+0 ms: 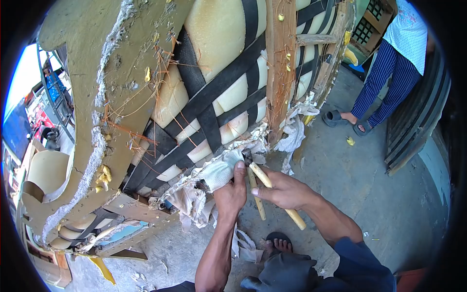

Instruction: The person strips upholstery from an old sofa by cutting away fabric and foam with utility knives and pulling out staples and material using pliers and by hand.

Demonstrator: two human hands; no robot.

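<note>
A wooden furniture frame (282,63) with black woven straps (214,73) over cream foam stands before me. Torn whitish fabric (216,171) runs along its lower edge. My left hand (232,192) is closed on this fabric, thumb pressed on top. Close to its right, my right hand (284,191) is wrapped round a pale-handled tool (294,218). The tool has two handles, and its dark metal head (247,156) touches the frame's edge beside my left thumb. The tips of its jaws are hidden.
A person in striped trousers (384,87) stands at the upper right, near a ribbed dark panel (421,112). Fabric scraps (245,246) lie on the concrete floor (350,190) by my foot. Loose orange threads hang from the frame. Another person (52,80) is far left.
</note>
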